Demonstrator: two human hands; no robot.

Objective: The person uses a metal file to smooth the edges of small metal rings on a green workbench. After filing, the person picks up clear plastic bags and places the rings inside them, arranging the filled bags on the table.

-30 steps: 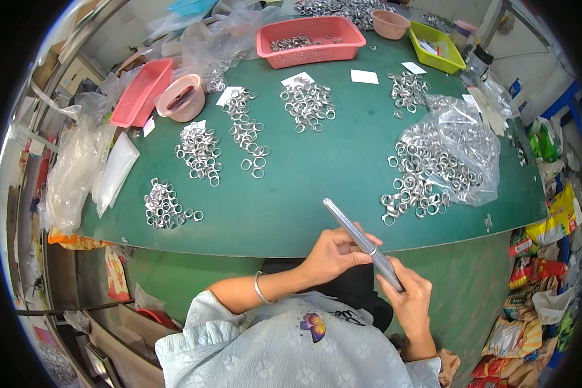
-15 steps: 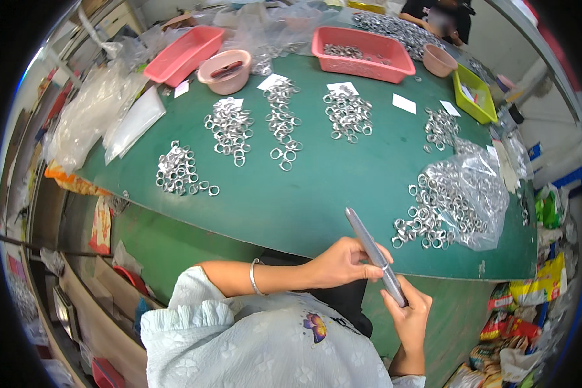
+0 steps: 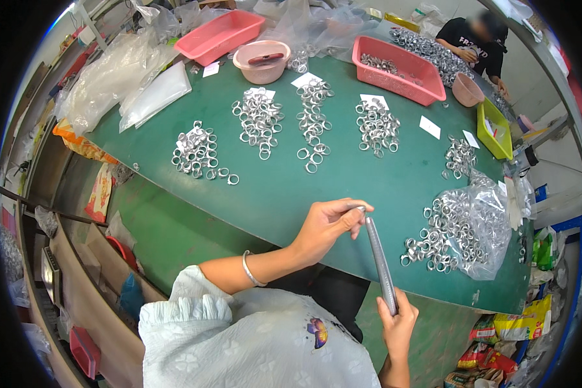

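Observation:
My right hand [image 3: 399, 322] is closed round the thick lower end of a grey tapered ring mandrel [image 3: 382, 266], which points up and slightly left over the table's front edge. My left hand [image 3: 330, 229] is at the thin tip, thumb and forefinger pinched on a small silver ring [image 3: 361, 208] that the fingers mostly cover. The ring appears just off the tip. Right of the mandrel, a large pile of silver rings [image 3: 436, 236] spills from a clear plastic bag [image 3: 491, 236].
Several smaller ring piles [image 3: 260, 123] lie across the green table [image 3: 265, 194], most by white paper slips [image 3: 430, 127]. Behind stand pink trays [image 3: 394, 79], a pink bowl [image 3: 262, 71] and a yellow-green basket [image 3: 496, 139]. A co-worker [image 3: 475, 48] sits at the far right.
My left hand has moved from partway along the mandrel up to its tip, bringing the ring with it. My right hand still holds the thick end, slightly lower. The view has shifted.

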